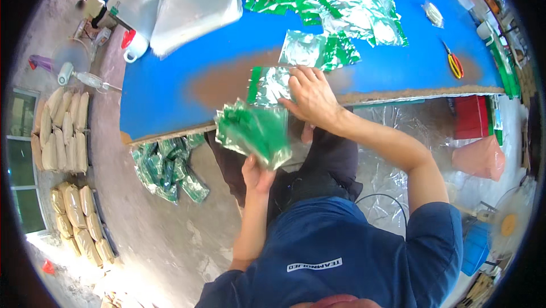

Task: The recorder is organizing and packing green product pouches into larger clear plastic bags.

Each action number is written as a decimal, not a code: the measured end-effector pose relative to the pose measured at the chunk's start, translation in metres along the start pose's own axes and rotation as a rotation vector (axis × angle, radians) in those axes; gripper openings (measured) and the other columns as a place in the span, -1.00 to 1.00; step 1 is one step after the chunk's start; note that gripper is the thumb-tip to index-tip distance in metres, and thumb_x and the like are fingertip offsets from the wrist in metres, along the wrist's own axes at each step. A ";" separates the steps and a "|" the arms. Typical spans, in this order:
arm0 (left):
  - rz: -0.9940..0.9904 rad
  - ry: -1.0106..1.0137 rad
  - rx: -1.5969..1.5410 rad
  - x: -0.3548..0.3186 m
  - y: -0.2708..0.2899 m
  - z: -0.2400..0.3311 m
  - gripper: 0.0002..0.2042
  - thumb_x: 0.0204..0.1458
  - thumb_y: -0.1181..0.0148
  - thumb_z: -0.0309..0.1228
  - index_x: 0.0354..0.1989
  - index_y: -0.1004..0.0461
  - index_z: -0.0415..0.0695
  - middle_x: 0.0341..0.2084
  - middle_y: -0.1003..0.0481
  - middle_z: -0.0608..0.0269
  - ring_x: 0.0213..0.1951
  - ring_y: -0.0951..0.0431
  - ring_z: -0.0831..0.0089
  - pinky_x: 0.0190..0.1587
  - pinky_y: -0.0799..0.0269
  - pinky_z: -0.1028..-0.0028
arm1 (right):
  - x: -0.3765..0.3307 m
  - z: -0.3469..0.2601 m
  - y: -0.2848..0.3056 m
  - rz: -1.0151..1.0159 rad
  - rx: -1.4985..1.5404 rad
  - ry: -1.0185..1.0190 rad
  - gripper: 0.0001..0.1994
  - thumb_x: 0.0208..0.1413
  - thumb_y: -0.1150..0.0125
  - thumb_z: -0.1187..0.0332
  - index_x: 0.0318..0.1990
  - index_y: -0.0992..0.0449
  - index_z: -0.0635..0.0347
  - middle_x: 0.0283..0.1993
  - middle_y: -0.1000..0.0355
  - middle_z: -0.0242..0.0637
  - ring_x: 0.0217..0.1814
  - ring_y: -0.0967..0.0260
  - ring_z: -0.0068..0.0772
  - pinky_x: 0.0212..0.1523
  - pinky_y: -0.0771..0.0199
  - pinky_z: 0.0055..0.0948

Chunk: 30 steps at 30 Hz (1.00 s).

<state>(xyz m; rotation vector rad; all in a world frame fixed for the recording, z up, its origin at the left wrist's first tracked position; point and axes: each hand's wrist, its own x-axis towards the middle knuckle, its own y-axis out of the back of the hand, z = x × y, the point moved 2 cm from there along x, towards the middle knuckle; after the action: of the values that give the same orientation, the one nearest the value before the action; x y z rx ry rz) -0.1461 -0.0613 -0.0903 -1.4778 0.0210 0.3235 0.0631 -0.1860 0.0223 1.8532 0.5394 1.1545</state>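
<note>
The blue surface fills the upper middle. Mid-frame, green bags are held in the left hand. Just above, a silver bag lies sideways under the nearer right hand; I can't tell if it grips.

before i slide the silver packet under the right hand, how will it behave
The packet looks thin and flat, so probably light and floppy. Its glossy surface suggests it may slide easily unless the right hand pins it.
</note>
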 end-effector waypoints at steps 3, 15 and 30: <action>0.054 -0.033 0.070 0.009 -0.010 -0.007 -0.50 0.09 -0.25 -0.41 0.24 -0.35 -0.17 0.21 -0.40 0.09 0.29 -0.31 0.09 0.39 -0.09 -0.08 | -0.016 -0.017 -0.001 -0.025 0.066 -0.056 -0.64 0.05 -0.31 0.20 -0.16 -0.44 0.33 -0.02 -0.41 -0.01 0.08 -0.31 -0.02 0.05 -0.30 -0.08; -0.030 -0.107 0.480 -0.012 -0.015 0.049 -0.31 -0.07 -0.39 -0.39 0.29 -0.27 -0.18 0.18 -0.41 0.15 0.23 -0.38 0.15 0.32 -0.23 0.09 | -0.012 -0.006 -0.007 -0.091 0.142 0.180 -0.64 0.20 -0.18 0.23 0.05 -0.45 0.26 0.03 -0.41 0.00 0.16 -0.34 0.07 0.24 -0.33 -0.16; -0.234 -0.015 0.027 0.000 0.016 0.031 -0.44 0.12 -0.18 -0.09 0.25 -0.38 -0.10 0.23 -0.37 -0.01 0.30 -0.31 0.03 0.32 -0.17 -0.10 | -0.034 -0.008 0.022 -0.006 0.260 0.082 -0.59 0.10 -0.33 0.35 0.04 -0.30 0.21 -0.19 -0.43 -0.22 -0.07 -0.44 -0.21 0.04 -0.45 -0.27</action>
<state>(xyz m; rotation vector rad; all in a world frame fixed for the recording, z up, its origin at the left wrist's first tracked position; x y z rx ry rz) -0.1551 -0.0301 -0.1027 -1.4346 -0.1577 0.1441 0.0382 -0.2190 0.0247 2.0274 0.7722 1.2065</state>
